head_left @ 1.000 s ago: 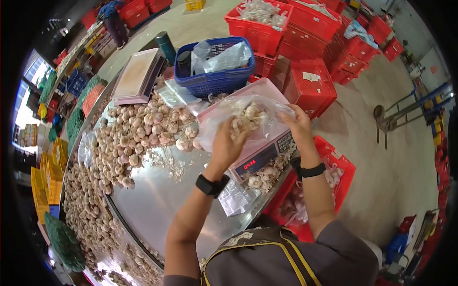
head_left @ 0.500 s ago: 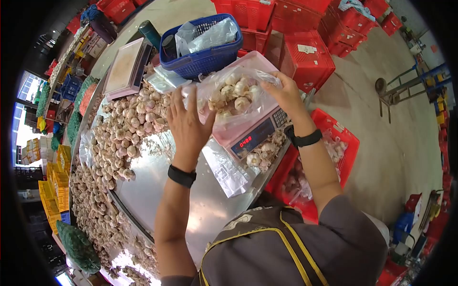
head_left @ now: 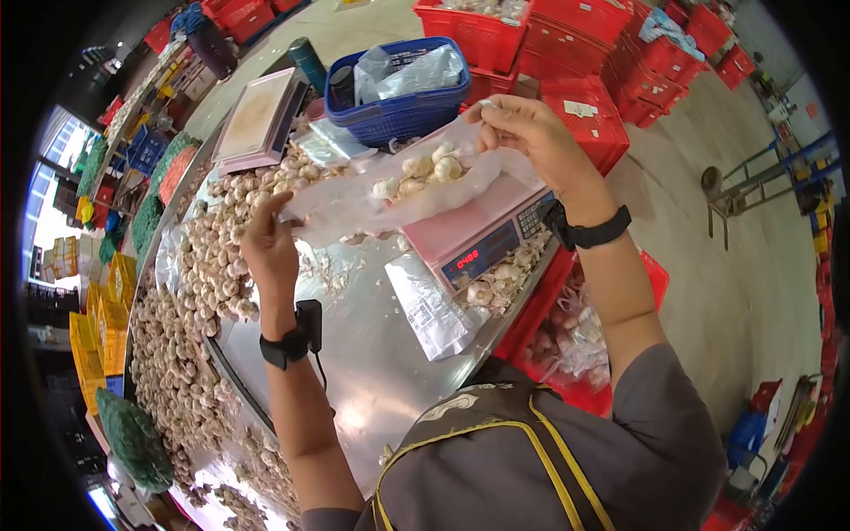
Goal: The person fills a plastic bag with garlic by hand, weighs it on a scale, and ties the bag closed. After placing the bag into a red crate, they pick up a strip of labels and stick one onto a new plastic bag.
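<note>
A clear plastic bag [head_left: 354, 199] with several garlic bulbs [head_left: 434, 168] in it is stretched between my two hands, over the pink scale [head_left: 460, 234]. My left hand [head_left: 270, 239] pinches the bag's left end above the loose garlic. At the bag's upper right, my right hand [head_left: 531, 137] grips the other end with closed fingers. The scale's red display [head_left: 467, 259] is lit. Just below the scale, flat white plastic bags [head_left: 429, 310] lie on the metal table [head_left: 354, 380].
Loose garlic [head_left: 212, 265] is heaped on the left. A blue basket [head_left: 398, 111], a second scale [head_left: 257, 115] and a dark green bottle [head_left: 307, 64] stand beyond. A red crate [head_left: 651, 283] with bagged garlic is at the right. Red crates [head_left: 575, 35] are stacked behind.
My left hand has moved left and closed on the bag's end. My right hand has risen slightly. The bag has gone from open and rounded to pulled out sideways.
</note>
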Demonstrator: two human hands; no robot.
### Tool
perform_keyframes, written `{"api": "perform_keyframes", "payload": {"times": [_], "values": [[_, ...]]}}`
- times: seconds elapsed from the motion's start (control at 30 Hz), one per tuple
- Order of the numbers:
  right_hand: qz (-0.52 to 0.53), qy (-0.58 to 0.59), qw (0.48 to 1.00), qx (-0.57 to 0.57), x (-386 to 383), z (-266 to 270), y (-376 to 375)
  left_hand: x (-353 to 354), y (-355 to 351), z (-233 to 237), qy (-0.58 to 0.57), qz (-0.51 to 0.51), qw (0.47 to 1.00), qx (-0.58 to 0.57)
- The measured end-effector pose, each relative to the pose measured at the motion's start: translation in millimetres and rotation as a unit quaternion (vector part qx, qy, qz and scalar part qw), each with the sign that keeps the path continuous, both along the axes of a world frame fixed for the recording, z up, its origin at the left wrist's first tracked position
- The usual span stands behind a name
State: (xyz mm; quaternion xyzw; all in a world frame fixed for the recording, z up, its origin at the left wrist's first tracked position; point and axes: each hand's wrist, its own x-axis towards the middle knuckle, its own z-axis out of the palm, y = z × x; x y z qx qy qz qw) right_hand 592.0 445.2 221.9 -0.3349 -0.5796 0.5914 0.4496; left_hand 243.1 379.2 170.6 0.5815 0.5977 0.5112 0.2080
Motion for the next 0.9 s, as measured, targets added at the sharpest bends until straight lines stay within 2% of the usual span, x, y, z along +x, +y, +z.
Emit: {"api": "perform_keyframes", "payload": {"times": [0.03, 0.07, 0.13, 0.2, 0.23, 0.3, 0.37, 0.4, 0.43, 0.47, 0.5, 0.53, 0.6, 0.67, 0.73, 0.77, 0.8, 0.83, 0.87, 0.9], "values": [[0.060, 0.041, 0.997, 0.005, -12, 14, -8, -1, -8, 10, -0.046, -0.021, 0.997, 0.052], [0.120, 0.082, 0.989, 0.009, -23, 25, -16, -4, -23, 24, -0.123, -0.038, 0.991, 0.038], [0.146, 0.089, 0.985, -0.021, -44, 40, -36, -11, -56, 54, -0.339, -0.109, 0.934, -0.016], [0.206, 0.086, 0.974, -0.048, -64, 36, -50, -15, -86, 68, -0.416, -0.212, 0.884, 0.031], [0.213, 0.066, 0.973, -0.058, -77, 32, -64, -13, -99, 71, -0.357, -0.210, 0.909, 0.041], [0.251, 0.062, 0.960, -0.110, -108, 11, -95, 10, -131, 72, -0.259, -0.145, 0.955, -0.012], [0.290, 0.087, 0.936, -0.182, -140, -37, -122, 20, -146, 55, -0.046, -0.168, 0.984, -0.040], [0.300, 0.096, 0.925, -0.210, -154, -64, -137, 24, -151, 41, 0.012, -0.164, 0.984, -0.064], [0.328, 0.079, 0.916, -0.215, -164, -92, -151, 28, -155, 39, 0.004, -0.166, 0.974, -0.156], [0.356, 0.060, 0.907, -0.219, -172, -114, -161, 15, -159, 8, 0.023, -0.190, 0.960, -0.204], [0.393, 0.021, 0.889, -0.232, -178, -125, -164, 10, -164, 9, -0.072, -0.188, 0.917, -0.345], [0.427, -0.019, 0.870, -0.244, -181, -129, -167, -1, -167, 3, 0.000, -0.225, 0.928, -0.297], [0.500, -0.078, 0.829, -0.239, -184, -126, -174, -21, -182, -5, 0.042, -0.250, 0.936, -0.244], [0.552, -0.083, 0.804, -0.203, -190, -117, -176, -35, -197, -3, 0.036, -0.269, 0.924, -0.270], [0.528, -0.123, 0.834, -0.099, -198, -130, -173, -36, -218, -11, -0.127, -0.138, 0.912, -0.365], [0.434, -0.105, 0.870, -0.209, -200, -169, -171, -39, -228, -22, -0.057, -0.088, 0.928, -0.357], [0.440, -0.108, 0.868, -0.204, -198, -200, -168, -43, -238, -34, 0.014, -0.036, 0.937, -0.346], [0.299, -0.001, 0.853, -0.427, -195, -226, -161, -49, -250, -50, 0.053, -0.033, 0.939, -0.338], [0.134, 0.104, 0.769, -0.616, -196, -238, -158, -54, -260, -62, 0.090, -0.029, 0.939, -0.331], [0.095, 0.150, 0.747, -0.640, -207, -227, -170, -54, -267, -62, 0.104, -0.027, 0.936, -0.336]]}}
